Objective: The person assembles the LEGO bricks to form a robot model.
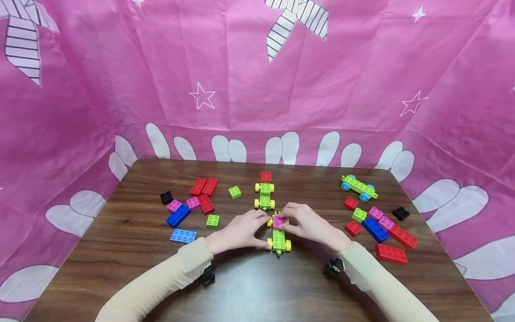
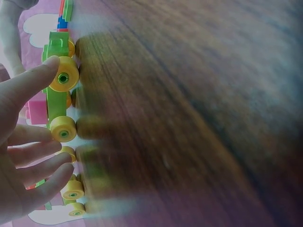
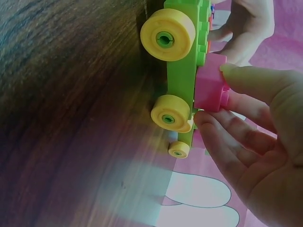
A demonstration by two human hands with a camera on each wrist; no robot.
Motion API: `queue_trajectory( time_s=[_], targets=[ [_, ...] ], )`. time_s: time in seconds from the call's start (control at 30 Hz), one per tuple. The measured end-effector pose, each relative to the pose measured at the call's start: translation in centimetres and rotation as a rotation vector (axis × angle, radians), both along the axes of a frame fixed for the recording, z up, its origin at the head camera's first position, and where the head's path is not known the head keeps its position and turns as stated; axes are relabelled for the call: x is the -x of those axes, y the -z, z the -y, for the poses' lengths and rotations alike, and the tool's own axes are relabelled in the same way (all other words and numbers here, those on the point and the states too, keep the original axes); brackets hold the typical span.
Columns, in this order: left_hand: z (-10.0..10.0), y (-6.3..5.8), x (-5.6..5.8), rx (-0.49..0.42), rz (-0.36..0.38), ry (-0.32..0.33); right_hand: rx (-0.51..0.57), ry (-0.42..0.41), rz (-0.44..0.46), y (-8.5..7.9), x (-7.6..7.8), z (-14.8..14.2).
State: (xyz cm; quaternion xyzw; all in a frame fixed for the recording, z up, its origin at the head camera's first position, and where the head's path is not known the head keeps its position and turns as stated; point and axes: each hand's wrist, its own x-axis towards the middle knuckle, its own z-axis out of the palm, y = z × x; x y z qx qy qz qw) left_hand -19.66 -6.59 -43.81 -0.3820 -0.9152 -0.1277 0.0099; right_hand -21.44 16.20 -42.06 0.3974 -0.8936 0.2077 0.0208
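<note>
A green toy car base (image 1: 278,239) with yellow wheels lies lengthwise between both hands at the table's middle. The left hand (image 1: 240,230) holds it from the left side, thumb at the near wheel (image 2: 64,74) and index finger by the far wheel (image 2: 63,128). A pink brick (image 3: 210,82) sits over the studs at the base's far end. Thumb and fingers of the right hand (image 1: 307,222) pinch this brick from the right; whether it is fully pressed down I cannot tell. Just beyond stands a second green car base (image 1: 264,201), also yellow-wheeled, with a red brick (image 1: 266,175) at its far end.
Left on the wooden table (image 1: 132,223) lie several red, pink, green, black and blue bricks, including a light blue brick (image 1: 183,235). On the right are more bricks, such as a dark blue brick (image 1: 375,229), and a blue-wheeled car base (image 1: 358,187). A pink curtain (image 1: 249,98) hangs behind.
</note>
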Motion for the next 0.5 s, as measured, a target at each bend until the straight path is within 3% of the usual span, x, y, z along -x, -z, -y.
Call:
queue_trajectory(
  time_s=[0.5],
  targets=[
    [0.00, 0.02, -0.01, -0.016, -0.014, 0.013, -0.055, -0.031, -0.100, -0.06, -0.24, 0.44]
  ],
)
